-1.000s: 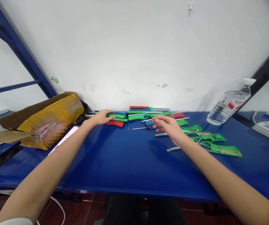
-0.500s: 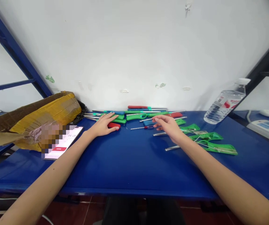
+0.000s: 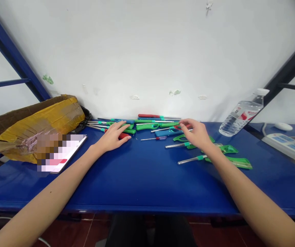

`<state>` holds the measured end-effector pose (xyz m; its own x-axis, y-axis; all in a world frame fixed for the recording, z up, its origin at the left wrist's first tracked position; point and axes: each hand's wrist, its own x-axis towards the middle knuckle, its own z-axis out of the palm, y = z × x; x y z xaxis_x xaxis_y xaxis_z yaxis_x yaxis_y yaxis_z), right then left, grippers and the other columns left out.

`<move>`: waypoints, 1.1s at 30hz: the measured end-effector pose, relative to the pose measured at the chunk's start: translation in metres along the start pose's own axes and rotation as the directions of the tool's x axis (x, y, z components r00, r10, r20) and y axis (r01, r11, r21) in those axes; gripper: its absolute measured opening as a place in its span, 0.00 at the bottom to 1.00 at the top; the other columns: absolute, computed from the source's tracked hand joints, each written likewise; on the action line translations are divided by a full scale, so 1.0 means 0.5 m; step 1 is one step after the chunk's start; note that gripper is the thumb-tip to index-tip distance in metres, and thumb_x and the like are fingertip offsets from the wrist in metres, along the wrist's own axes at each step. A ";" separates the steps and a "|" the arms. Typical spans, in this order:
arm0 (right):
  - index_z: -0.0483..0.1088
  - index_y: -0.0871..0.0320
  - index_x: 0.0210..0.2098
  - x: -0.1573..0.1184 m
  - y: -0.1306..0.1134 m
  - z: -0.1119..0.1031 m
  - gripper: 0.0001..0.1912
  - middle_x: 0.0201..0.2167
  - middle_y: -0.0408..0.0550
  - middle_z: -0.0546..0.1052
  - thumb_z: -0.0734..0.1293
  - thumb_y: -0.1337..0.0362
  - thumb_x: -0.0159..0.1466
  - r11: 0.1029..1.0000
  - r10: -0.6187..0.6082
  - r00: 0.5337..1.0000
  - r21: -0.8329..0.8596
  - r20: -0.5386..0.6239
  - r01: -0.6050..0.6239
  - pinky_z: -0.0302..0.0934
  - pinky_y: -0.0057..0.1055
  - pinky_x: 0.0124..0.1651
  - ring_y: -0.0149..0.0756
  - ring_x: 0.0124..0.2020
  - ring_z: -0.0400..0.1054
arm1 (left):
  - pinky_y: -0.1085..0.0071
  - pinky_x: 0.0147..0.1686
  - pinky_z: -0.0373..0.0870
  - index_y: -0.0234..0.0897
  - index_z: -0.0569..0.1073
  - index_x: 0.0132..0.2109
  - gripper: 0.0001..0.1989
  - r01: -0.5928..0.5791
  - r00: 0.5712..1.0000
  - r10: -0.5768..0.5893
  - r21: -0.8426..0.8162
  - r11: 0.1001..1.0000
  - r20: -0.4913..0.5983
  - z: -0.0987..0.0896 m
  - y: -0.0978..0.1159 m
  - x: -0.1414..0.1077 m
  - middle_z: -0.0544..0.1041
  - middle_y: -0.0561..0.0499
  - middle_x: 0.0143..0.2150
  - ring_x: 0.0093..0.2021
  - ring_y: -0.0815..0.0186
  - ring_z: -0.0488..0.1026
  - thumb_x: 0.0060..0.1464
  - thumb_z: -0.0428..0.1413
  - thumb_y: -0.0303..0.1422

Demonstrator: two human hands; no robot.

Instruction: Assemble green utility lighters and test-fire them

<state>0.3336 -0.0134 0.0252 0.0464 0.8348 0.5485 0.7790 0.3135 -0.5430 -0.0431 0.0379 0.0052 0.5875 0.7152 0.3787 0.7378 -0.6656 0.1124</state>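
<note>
A: Photographed against a white wall (image 3: pixel 137 51), at a blue bench (image 3: pixel 137 181). Holding anything in the left grip (image 3: pixel 113 136)?

B: Not visibly; laid flat with digits spread, across heaped lighters (image 3: pixel 131 131), beside a red handle (image 3: pixel 123 135).

A: And in the right grip (image 3: pixel 196 132)?

B: Bent narrow at a green-handled lighter (image 3: pixel 169 124) in the back row; impossible to tell whether pinched or merely touched.

A: Any danger there?

B: Likely to drag the blue-handled lighter (image 3: pixel 166 132) along, if pulled from so close a row; likely, too, to knock the small screwdriver (image 3: pixel 161 138) just in front.

A: And farther out?

B: Apt to spill small parts from the exposed green casings (image 3: pixel 241 162), if lowered carelessly: the right forearm (image 3: pixel 247 192). At far left, liable to be nudged by an elbow: a phone (image 3: pixel 72 151).
</note>
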 end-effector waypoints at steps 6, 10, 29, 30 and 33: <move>0.77 0.59 0.38 0.006 0.054 -0.027 0.12 0.39 0.52 0.81 0.62 0.62 0.62 0.995 -0.036 0.973 -0.083 0.230 0.056 0.65 0.36 0.43 0.41 0.36 0.74 | 0.50 0.66 0.56 0.38 0.69 0.62 0.25 -0.128 0.992 0.126 -0.114 0.985 -0.017 0.024 0.097 0.008 0.65 0.38 0.65 0.66 0.49 0.60 0.63 0.51 0.46; 0.76 0.58 0.41 0.004 0.046 -0.050 0.13 0.41 0.50 0.80 0.63 0.66 0.59 0.983 -0.053 0.874 -0.127 0.483 0.130 0.64 0.33 0.40 0.41 0.38 0.74 | 0.49 0.64 0.59 0.37 0.71 0.60 0.22 -0.203 0.979 0.204 -0.112 0.973 0.002 0.036 0.125 0.009 0.63 0.37 0.66 0.66 0.48 0.60 0.64 0.52 0.43; 0.80 0.55 0.41 -0.024 0.003 -0.028 0.11 0.42 0.49 0.81 0.66 0.67 0.62 0.913 -0.171 0.746 -0.180 0.643 0.365 0.66 0.37 0.45 0.44 0.42 0.75 | 0.54 0.58 0.68 0.35 0.75 0.52 0.16 -0.246 0.969 0.241 -0.092 0.965 -0.062 0.007 0.112 -0.021 0.72 0.39 0.58 0.58 0.53 0.70 0.65 0.51 0.39; 0.79 0.55 0.41 -0.027 -0.003 -0.027 0.11 0.42 0.50 0.81 0.66 0.67 0.63 0.904 -0.189 0.750 -0.186 0.634 0.386 0.66 0.37 0.44 0.44 0.41 0.75 | 0.54 0.58 0.68 0.35 0.75 0.52 0.16 -0.244 0.969 0.240 -0.092 0.965 -0.060 0.007 0.111 -0.021 0.72 0.39 0.58 0.58 0.53 0.70 0.65 0.51 0.39; 0.79 0.56 0.44 -0.038 -0.026 -0.017 0.12 0.42 0.51 0.79 0.64 0.66 0.66 0.886 -0.268 0.768 -0.165 0.581 0.434 0.66 0.38 0.44 0.43 0.40 0.74 | 0.54 0.57 0.69 0.36 0.75 0.53 0.16 -0.246 0.968 0.241 -0.095 0.965 -0.066 0.006 0.110 -0.021 0.72 0.39 0.58 0.58 0.54 0.70 0.65 0.51 0.39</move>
<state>0.3279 -0.0371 0.0273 -0.5365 0.8204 0.1977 0.8135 0.5651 -0.1376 -0.0077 -0.0053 0.0046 0.7246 0.5183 0.4542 0.5356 -0.8383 0.1022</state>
